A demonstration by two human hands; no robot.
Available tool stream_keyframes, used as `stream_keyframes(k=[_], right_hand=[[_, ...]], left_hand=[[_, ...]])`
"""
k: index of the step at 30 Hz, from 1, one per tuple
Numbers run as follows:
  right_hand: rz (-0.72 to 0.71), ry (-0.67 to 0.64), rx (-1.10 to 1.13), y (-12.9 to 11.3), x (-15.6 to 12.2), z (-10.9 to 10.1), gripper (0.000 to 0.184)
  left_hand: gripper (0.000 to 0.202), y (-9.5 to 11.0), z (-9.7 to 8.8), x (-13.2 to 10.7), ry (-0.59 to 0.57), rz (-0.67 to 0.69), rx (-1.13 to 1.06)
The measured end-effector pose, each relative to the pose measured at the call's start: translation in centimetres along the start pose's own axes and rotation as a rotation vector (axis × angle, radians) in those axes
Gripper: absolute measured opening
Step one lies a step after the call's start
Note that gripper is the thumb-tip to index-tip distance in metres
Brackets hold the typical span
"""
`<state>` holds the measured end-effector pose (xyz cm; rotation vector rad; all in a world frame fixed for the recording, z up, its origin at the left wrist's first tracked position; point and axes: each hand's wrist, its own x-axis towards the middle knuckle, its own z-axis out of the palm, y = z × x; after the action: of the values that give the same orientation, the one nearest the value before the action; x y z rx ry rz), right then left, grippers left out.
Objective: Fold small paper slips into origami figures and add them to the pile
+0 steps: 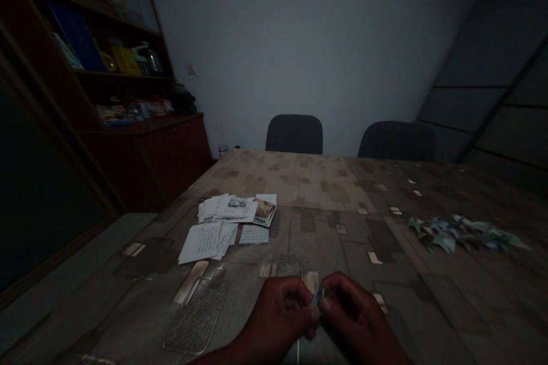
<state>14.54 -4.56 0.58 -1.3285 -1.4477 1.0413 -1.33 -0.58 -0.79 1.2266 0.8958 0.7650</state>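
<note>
Near the front edge of the table, my left hand (286,311) and my right hand (351,309) meet, both with fingers pinched. Between their fingertips is a small folded piece of paper (317,297), pale with a bluish tint. Most of it is covered by my fingers, so its full shape is hidden. Off to the right lies a pile of folded paper pieces (464,234), pale green, white and grey with pointed corners. On the left, loose printed paper sheets (205,241) lie in an overlapping stack, some with text and one with a picture.
A patterned cloth covers the table (295,171). Two dark chairs, one in the middle (294,132) and one on the right (396,140), stand at its far side. A brown cabinet (171,154) with shelved items stands at the left. The room is dim.
</note>
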Motion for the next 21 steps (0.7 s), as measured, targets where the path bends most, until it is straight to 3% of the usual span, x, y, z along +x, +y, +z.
stream_keyframes(k=[6,14,21], right_hand=[[0.014,0.026,-0.035,-0.02,-0.07,-0.18,0.026],[-0.031,0.017,-0.055,0.03,-0.19,0.21,0.024],[-0.032,0.147,0.017,-0.24,0.07,-0.21,0.03]], left_hand=[[0.011,0.55,0.28,-0.2,0.017,-0.013,0.077],[0.01,0.47,0.37,-0.45,0.033,0.021,0.194],[0.024,0.88,-0.1,-0.19,-0.02,0.064,-0.167]])
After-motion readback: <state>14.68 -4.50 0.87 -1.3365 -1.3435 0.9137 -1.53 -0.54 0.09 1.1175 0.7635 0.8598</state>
